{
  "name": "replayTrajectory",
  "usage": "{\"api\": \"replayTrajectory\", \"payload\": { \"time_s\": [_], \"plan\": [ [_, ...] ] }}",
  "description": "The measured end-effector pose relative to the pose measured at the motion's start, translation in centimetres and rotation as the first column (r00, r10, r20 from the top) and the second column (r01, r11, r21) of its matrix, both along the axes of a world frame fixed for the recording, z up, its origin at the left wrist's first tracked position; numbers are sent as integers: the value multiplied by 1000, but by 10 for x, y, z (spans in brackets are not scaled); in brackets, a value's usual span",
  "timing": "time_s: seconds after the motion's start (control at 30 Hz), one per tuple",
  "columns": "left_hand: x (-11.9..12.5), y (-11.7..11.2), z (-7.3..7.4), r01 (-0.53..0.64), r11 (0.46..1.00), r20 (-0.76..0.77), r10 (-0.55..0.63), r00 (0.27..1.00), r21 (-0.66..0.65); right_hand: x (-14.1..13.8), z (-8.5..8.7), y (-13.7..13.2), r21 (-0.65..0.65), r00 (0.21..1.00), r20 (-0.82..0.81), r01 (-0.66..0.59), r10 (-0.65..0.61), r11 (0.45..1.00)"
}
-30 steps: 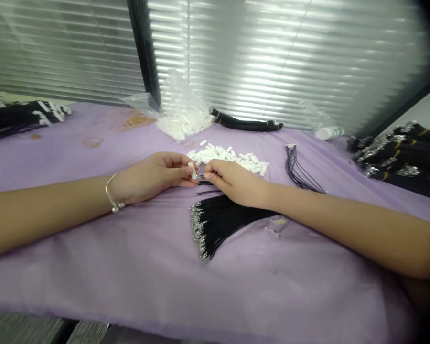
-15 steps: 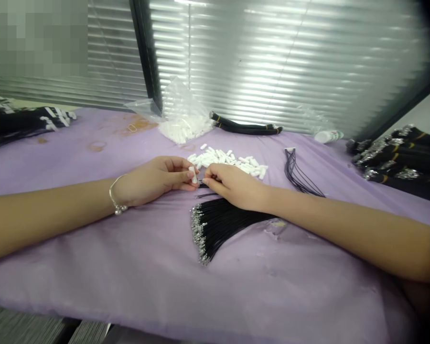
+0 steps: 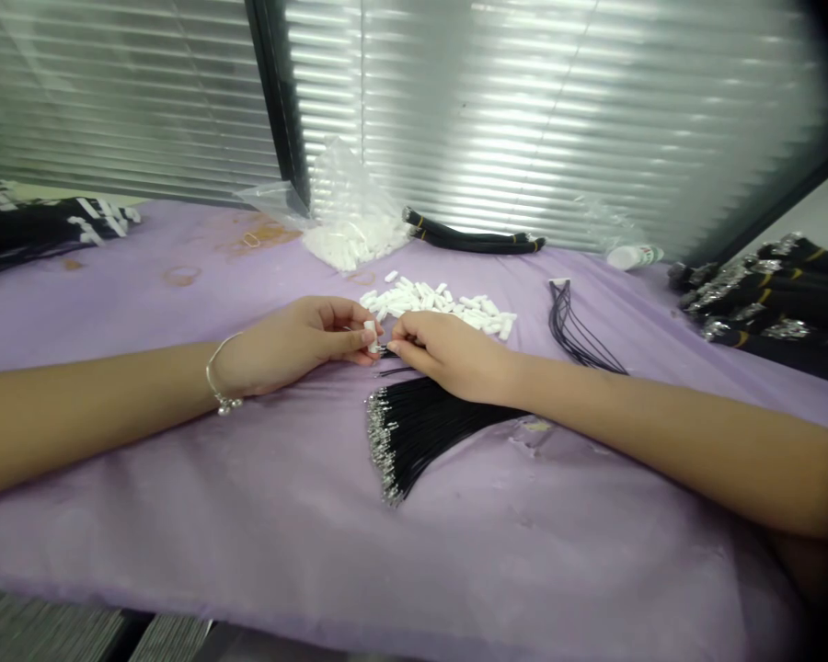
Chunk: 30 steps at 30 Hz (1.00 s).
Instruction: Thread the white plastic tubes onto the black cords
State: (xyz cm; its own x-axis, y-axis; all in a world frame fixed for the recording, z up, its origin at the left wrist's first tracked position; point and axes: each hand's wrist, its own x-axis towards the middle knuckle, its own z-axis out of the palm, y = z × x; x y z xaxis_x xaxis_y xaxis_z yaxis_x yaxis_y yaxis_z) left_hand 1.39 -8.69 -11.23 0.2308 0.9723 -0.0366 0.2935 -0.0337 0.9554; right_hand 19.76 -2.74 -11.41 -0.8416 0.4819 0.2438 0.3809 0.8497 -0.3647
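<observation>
Between the thumb and fingers of my left hand [image 3: 304,342] is a small white plastic connector housing [image 3: 371,335], held roughly upright. My right hand [image 3: 448,354] pinches a thin black wire [image 3: 385,351], whose metal tip points left at the housing; whether the tip is inside it I cannot tell. Below my right hand lies a fanned bundle of black wires [image 3: 428,432] with silvery terminals at their left ends. Behind both hands a loose heap of white housings [image 3: 442,303] is spread on the purple cloth.
A clear plastic bag of white pieces [image 3: 351,241] stands at the back. Tied black wire bundles [image 3: 476,241] lie beside it, with more bundles [image 3: 787,294] at the right. Wires joined to a white housing [image 3: 580,326] lie right of the heap. Finished-looking black wires with white ends [image 3: 55,225] sit far left.
Both hands stay almost in place, the housing and wire still held close together. The view has shifted very slightly.
</observation>
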Motion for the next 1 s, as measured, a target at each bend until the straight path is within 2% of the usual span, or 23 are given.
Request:
{"api": "replayTrajectory", "payload": {
  "time_s": [0.63, 1.0],
  "plan": [
    [2, -1, 0, -53, 998, 42, 54, 998, -33, -1, -1, -1, 93, 999, 0, 44, -44, 995],
    [1, 1, -1, -54, 998, 6, 54, 999, -35, 0, -5, 0, 91, 999, 6, 49, -50, 995]
  ]
}}
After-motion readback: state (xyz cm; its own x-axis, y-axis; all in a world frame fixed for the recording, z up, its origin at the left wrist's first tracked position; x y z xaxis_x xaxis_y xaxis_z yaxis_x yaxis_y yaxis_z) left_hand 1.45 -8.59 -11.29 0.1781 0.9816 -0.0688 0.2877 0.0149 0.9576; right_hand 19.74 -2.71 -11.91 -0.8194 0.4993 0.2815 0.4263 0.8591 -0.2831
